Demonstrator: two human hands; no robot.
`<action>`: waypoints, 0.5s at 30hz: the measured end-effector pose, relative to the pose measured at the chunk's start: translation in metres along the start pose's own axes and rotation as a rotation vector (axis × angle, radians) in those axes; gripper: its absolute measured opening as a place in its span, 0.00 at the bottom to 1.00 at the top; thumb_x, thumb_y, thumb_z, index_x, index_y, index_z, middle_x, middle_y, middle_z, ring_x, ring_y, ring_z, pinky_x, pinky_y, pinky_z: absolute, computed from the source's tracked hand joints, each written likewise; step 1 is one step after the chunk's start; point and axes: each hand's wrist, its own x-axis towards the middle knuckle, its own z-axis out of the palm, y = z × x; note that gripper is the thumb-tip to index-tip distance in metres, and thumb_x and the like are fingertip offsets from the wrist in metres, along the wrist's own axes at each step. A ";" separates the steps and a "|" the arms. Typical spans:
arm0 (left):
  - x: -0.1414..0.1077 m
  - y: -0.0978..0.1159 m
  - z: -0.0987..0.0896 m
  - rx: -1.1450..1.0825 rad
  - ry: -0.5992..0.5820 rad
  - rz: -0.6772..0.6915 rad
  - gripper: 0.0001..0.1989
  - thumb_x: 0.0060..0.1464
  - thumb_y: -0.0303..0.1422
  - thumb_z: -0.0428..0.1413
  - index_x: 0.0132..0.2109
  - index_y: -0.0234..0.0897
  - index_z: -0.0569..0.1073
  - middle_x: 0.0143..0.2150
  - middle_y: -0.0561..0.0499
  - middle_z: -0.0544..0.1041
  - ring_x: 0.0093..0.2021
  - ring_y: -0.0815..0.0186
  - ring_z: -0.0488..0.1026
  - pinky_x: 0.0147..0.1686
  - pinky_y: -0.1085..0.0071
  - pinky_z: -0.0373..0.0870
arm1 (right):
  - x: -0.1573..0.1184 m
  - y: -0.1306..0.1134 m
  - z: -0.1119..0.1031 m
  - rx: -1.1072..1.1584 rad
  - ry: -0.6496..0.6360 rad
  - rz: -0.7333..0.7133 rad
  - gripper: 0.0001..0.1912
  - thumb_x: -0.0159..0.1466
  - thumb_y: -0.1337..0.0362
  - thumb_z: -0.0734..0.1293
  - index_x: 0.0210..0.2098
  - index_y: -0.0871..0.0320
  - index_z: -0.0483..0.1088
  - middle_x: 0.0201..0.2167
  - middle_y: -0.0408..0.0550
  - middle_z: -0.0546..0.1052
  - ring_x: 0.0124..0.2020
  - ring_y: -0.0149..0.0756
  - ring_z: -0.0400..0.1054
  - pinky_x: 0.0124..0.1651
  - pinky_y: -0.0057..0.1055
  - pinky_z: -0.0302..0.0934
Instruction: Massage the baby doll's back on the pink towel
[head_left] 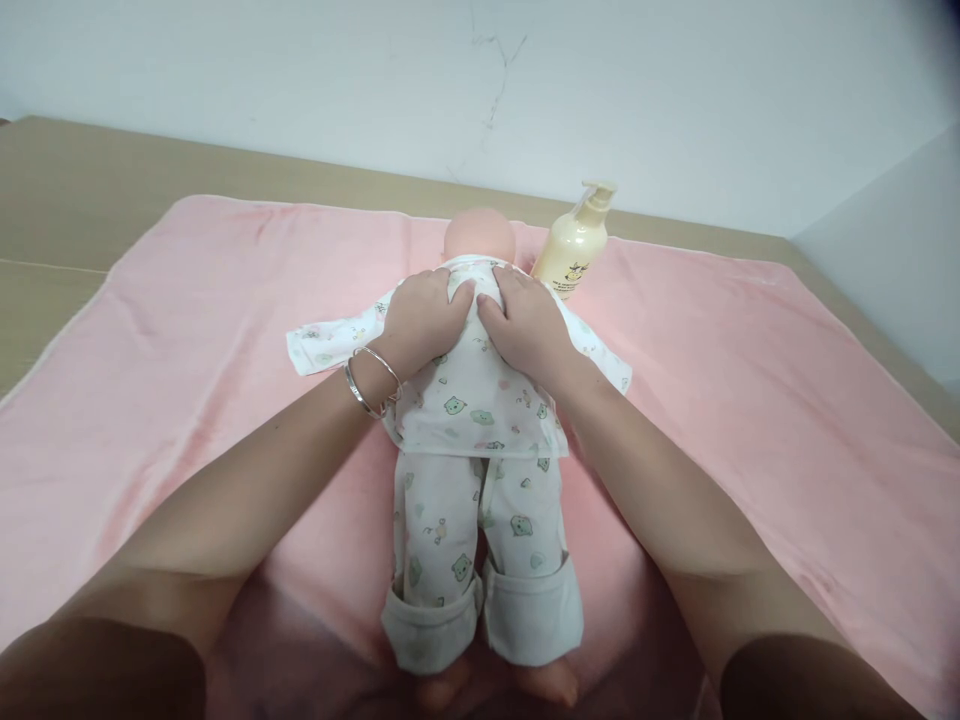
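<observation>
A baby doll [480,235] lies stretched out on a pink blanket [720,420], head away from me and feet toward me. It wears a white printed top [480,410] and matching trousers [442,520] with turned-up cuffs. My left hand [427,315] rests flat on the left side of its upper back or chest; which side faces up I cannot tell for sure. On the right side, my right hand [529,325] lies the same way, fingers toward the doll's head. Both thumbs point inward, close together. The sleeves spread out to either side.
A cream pump bottle [574,245] with a cow print stands just beyond my right hand, beside the doll's head. The blanket covers a wooden surface [90,190]. Behind it rises a white wall [300,80] with cracks.
</observation>
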 end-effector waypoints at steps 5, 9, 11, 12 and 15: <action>0.000 0.000 0.000 -0.003 -0.005 0.003 0.20 0.67 0.41 0.41 0.41 0.34 0.73 0.42 0.40 0.79 0.39 0.58 0.72 0.44 0.61 0.68 | 0.001 -0.001 0.000 -0.002 -0.001 0.002 0.22 0.72 0.59 0.52 0.58 0.61 0.67 0.63 0.63 0.72 0.65 0.55 0.65 0.69 0.57 0.57; 0.000 0.001 -0.001 0.015 -0.006 0.003 0.20 0.67 0.40 0.41 0.41 0.33 0.73 0.42 0.40 0.79 0.40 0.58 0.72 0.45 0.61 0.69 | 0.001 -0.003 -0.005 -0.008 -0.028 0.007 0.21 0.72 0.59 0.53 0.56 0.64 0.68 0.63 0.66 0.72 0.66 0.57 0.64 0.70 0.58 0.55; -0.001 0.002 -0.001 0.047 -0.002 0.003 0.20 0.68 0.40 0.41 0.41 0.33 0.73 0.43 0.39 0.79 0.41 0.57 0.73 0.47 0.60 0.70 | 0.002 -0.004 -0.010 -0.009 -0.069 0.002 0.21 0.72 0.59 0.53 0.54 0.65 0.68 0.61 0.67 0.72 0.65 0.58 0.65 0.69 0.57 0.57; -0.003 0.003 -0.001 0.075 0.003 0.008 0.20 0.68 0.39 0.40 0.41 0.32 0.73 0.43 0.39 0.79 0.43 0.56 0.74 0.48 0.60 0.70 | 0.002 -0.005 -0.013 -0.007 -0.094 -0.003 0.21 0.72 0.59 0.53 0.54 0.65 0.69 0.61 0.67 0.73 0.64 0.58 0.65 0.68 0.57 0.58; -0.012 0.006 0.003 0.203 0.054 0.093 0.17 0.68 0.33 0.40 0.41 0.32 0.72 0.44 0.37 0.78 0.48 0.53 0.75 0.51 0.58 0.70 | 0.004 -0.006 -0.022 -0.001 -0.153 -0.008 0.21 0.72 0.59 0.53 0.54 0.65 0.69 0.58 0.67 0.74 0.61 0.57 0.68 0.65 0.55 0.61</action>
